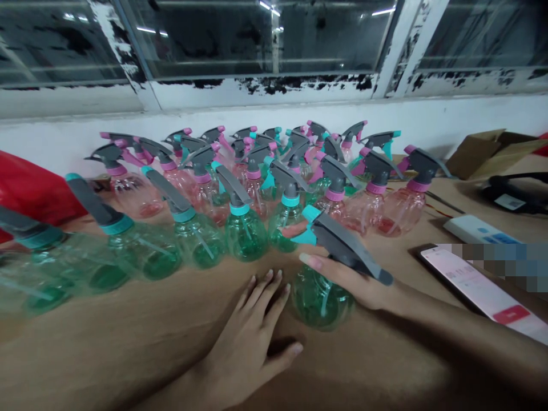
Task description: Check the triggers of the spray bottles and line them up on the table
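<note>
In the head view, a clear green spray bottle (319,302) with a grey and turquoise trigger head stands on the table, nearest to me. Around its neck, just under the trigger, my right hand (359,279) is closed; part of the grip is hidden behind the spray head. My left hand (250,337) lies palm down on the wooden table (149,342) with its fingers stretched out, left of that bottle and apart from it. Beyond both hands runs a row of green spray bottles (246,234) with turquoise collars.
Several pink spray bottles (400,208) with pink collars crowd behind, near the wall. On the right lie a phone (479,285), a white and blue box (479,228), a black object with a label (514,194) and an opened cardboard box (483,154). Red material (38,191) is at left.
</note>
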`<state>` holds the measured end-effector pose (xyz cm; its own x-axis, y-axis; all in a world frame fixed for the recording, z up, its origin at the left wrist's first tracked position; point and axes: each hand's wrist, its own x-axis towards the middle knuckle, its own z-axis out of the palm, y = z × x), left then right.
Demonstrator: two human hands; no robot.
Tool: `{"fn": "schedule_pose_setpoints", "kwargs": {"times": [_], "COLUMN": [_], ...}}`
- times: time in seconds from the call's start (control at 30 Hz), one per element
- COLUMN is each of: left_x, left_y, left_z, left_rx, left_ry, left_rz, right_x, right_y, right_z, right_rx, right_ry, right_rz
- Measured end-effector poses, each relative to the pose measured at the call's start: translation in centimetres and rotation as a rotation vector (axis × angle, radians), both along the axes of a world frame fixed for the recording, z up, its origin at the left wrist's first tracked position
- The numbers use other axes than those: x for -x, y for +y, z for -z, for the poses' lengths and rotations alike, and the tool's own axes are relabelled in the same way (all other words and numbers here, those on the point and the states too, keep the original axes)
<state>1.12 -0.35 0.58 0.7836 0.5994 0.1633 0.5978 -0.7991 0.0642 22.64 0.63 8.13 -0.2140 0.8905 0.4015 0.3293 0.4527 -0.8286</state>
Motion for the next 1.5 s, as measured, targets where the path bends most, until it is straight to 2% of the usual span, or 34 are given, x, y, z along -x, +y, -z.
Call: {"fn": "schedule_pose_setpoints", "kwargs": {"times": [0.3, 0.5, 0.9, 1.0, 1.27, 1.5], "left_x": [-0.02, -0.04, -0.06, -0.06, -0.07, 0.01], "left_y": [0.03, 0.02, -0.11, -0.14, 0.01, 0.02], "left_z": [0.07, -0.07, -0.28, -0.26, -0.27, -0.06], "left_rx": [0.005, 0.014, 0.016, 0.005, 0.027, 0.018], "left_ry": [-0.005, 0.011, 0.006, 0.003, -0.012, -0.031], "left_rz": [0.002, 0.003, 0.002, 0.002, 0.011, 0.005], "right_x": [-0.07, -0.08, 0.16, 0.07, -0.58, -0.25], "right_y": [-0.04, -0.09, -0.04, -0.01, -0.44, -0.09], "right_z": [-0.06, 0.27, 0.33, 0.4, -0.13, 0.39], "right_rx": [0.02, 0.081, 0.126, 0.107, -0.026, 0.085], "right_ry": [0.013, 0.14, 0.202, 0.173, -0.099, 0.033], "right_rz": [-0.01, -0.096, -0.116, -0.107, 0.022, -0.037]}}
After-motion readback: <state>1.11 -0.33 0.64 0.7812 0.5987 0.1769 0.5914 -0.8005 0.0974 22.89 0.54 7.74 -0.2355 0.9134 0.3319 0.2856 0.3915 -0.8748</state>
